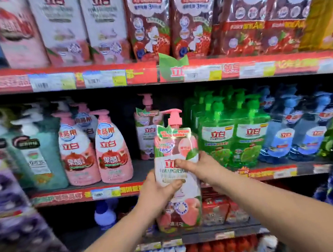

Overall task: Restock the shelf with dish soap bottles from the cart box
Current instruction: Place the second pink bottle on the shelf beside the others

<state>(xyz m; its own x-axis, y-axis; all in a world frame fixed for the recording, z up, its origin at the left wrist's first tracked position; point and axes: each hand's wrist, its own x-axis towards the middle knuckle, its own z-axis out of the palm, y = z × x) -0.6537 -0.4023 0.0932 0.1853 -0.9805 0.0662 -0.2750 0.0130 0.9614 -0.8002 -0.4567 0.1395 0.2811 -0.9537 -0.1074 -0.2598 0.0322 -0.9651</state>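
Left hand [157,191], right hand [200,168] half-hide bottle [175,145].

The white peach-printed dish soap bottle with a pink pump [176,165] is hiding the fingers of the left grip [158,193] and right grip [200,169] and covering part of a matching bottle [145,136] behind it. The top edge is cropping the red refill pouches [148,26]; blur is smearing the shelf price tags [52,83].

Two hands: left hand [157,189], right hand [200,167]. One peach bottle [174,145] between them, and one twin bottle [147,133] on the middle shelf [142,168]. Front row: two pink pomegranate bottles [77,154], two green bottles [217,139]; those behind are too blurred to count.
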